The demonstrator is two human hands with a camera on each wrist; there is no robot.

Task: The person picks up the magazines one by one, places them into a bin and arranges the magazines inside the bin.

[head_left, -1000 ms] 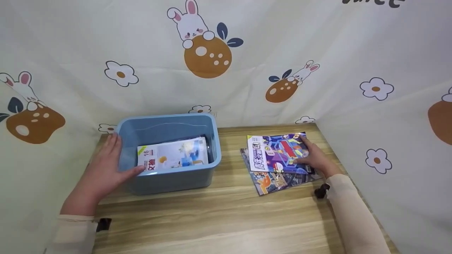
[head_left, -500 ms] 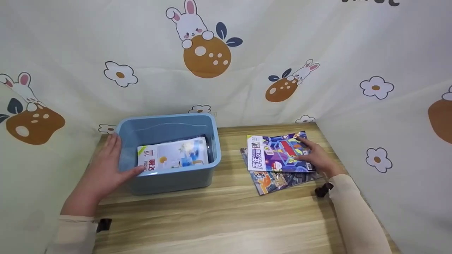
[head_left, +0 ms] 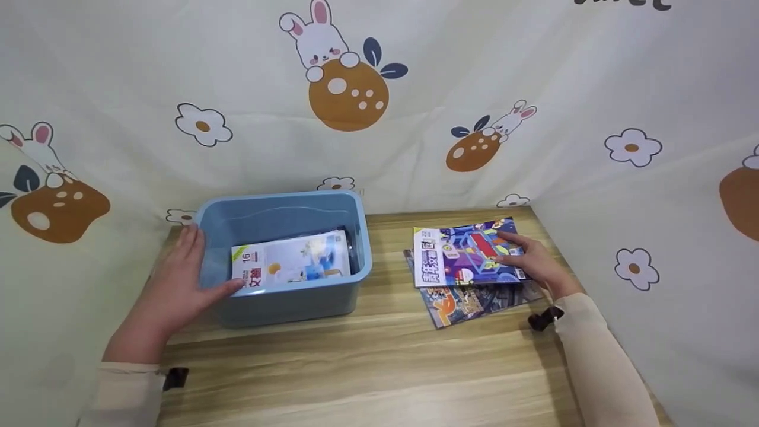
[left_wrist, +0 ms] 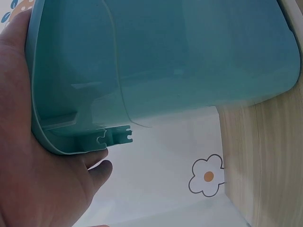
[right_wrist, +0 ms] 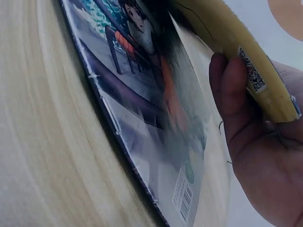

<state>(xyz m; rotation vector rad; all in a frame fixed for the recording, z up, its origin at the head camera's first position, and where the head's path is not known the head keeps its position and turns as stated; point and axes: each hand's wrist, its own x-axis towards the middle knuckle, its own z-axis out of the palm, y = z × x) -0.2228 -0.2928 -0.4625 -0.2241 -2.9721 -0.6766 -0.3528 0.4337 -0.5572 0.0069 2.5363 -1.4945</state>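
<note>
My left hand point(head_left: 172, 290) grips the front left corner of a blue plastic bin point(head_left: 296, 302), thumb over the front rim and fingers along the left side. A white-covered magazine point(head_left: 302, 261) lies inside that bin. At the right, my right hand point(head_left: 539, 267) pinches the right edge of a purple magazine point(head_left: 456, 261). In the right wrist view this purple magazine's yellowish back point(right_wrist: 270, 94) is bent and raised, with fingertips against its underside. Beneath it, a second, darker magazine point(head_left: 456, 308) lies slanted on the table, partly covered.
The wood-grain table point(head_left: 367, 367) has a pale printed curtain point(head_left: 255, 65) behind it and at both sides. Something dark point(head_left: 351, 243) shows beside the magazine in the bin. A black wrist mount point(head_left: 542, 320) sits at the right cuff.
The purple magazine has shifted and tilted up slightly, and my right fingers now pinch its edge. My left hand and the bin have stayed where they were.
</note>
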